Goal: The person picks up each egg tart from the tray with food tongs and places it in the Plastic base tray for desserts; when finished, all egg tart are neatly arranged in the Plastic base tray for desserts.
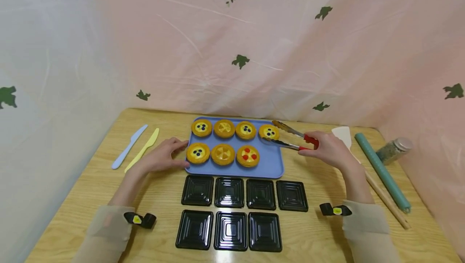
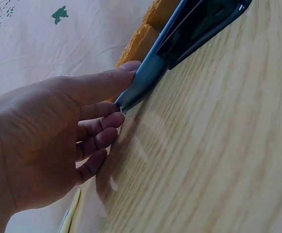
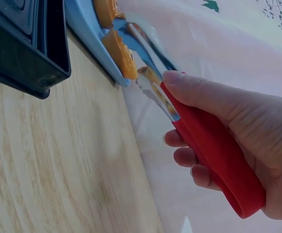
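On the blue tray [image 1: 270, 162] sit several round tarts in two rows, some topped with blueberries, one with red berries [image 1: 248, 156]. My left hand [image 1: 165, 156] holds the tray's left edge; in the left wrist view, the thumb [image 2: 124, 70] lies at the rim and the fingertips sit along its side. My right hand [image 1: 327, 148] grips red-handled metal tongs [image 1: 311, 139]. The tongs' spread tips straddle the blueberry tart [image 1: 269, 133] at the tray's back right corner. In the right wrist view the tips stand close by that tart [image 3: 120, 54].
Several black square plastic trays [image 1: 229, 192] lie in two rows before the blue tray. To the left are a blue knife [image 1: 129, 146] and a yellow knife [image 1: 145, 148]. A white spatula [image 1: 343, 135], green rolling pin [image 1: 381, 170] and seasoning jar [image 1: 394, 150] lie right.
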The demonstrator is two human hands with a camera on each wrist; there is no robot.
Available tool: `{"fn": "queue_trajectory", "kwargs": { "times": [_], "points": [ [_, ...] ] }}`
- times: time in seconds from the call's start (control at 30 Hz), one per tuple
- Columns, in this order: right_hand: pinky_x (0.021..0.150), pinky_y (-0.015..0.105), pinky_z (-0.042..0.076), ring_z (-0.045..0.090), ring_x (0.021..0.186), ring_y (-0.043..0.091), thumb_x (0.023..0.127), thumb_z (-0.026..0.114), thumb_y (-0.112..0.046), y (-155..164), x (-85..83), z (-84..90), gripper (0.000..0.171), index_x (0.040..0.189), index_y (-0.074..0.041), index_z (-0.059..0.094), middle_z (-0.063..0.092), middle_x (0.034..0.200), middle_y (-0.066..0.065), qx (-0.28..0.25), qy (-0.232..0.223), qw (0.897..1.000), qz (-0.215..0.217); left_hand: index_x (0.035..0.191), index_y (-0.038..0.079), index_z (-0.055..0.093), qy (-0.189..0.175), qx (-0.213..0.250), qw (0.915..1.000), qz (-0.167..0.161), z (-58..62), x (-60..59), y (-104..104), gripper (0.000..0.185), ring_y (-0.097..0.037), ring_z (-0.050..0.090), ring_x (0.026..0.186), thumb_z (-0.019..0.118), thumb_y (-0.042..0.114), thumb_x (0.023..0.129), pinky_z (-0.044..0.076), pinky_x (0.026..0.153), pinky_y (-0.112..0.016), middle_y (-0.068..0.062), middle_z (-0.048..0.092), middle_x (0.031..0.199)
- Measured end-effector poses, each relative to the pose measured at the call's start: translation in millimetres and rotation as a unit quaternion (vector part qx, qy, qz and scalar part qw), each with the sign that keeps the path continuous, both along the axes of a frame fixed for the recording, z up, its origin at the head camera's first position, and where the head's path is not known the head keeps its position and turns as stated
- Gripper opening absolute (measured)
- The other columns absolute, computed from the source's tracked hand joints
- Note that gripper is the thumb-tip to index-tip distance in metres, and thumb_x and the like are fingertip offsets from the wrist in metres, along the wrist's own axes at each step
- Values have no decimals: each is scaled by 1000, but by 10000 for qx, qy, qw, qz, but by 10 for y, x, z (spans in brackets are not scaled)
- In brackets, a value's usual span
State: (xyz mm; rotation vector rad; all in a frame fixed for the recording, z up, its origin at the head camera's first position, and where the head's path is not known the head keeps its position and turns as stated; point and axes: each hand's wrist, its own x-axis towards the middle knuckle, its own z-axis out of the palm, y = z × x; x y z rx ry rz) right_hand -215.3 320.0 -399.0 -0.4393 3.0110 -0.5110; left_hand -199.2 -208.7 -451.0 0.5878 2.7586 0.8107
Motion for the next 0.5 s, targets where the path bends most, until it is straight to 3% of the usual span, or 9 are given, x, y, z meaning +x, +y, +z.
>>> {"fn": "queue_trajectory", "kwargs": {
  "times": [0.5],
  "points": [
    [63, 31, 43, 57, 76, 20, 85, 84, -40, -31, -3, -14, 54, 124, -5, 70, 73, 96, 9, 160, 29, 9998, 72, 153, 1, 46, -8, 74, 10000, 30, -9, -15, -1, 88, -38, 52, 130, 82, 45, 85, 41, 113, -59, -17, 58, 134]
  ]
}}
